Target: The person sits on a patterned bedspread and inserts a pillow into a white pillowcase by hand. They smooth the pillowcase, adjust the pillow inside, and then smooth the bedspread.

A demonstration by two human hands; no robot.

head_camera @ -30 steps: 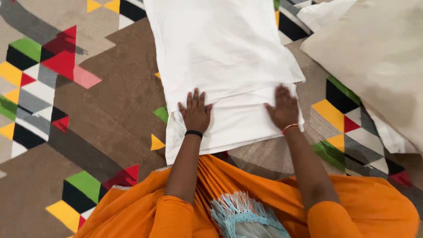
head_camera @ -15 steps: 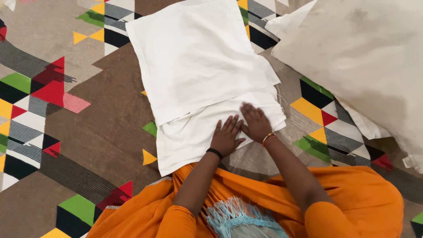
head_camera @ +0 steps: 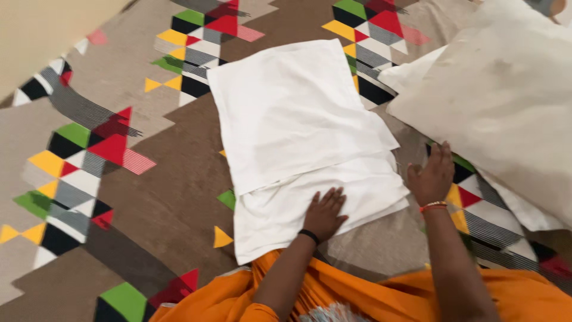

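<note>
Pressing flat: left hand [head_camera: 325, 214], fingers spread, palm down on near layer of folded white cloth [head_camera: 298, 125], gripping nothing. Right hand [head_camera: 432, 176] open, off the cloth's right edge, over patterned carpet [head_camera: 149, 179], holding nothing. Cloth lies mid-carpet, near edge at the orange garment [head_camera: 369, 292]. Beige pillow [head_camera: 506, 101] crowds right side; open carpet left.

Left hand [head_camera: 326, 213] flat, palm down; right hand [head_camera: 433, 177] open, fingers spread.
</note>
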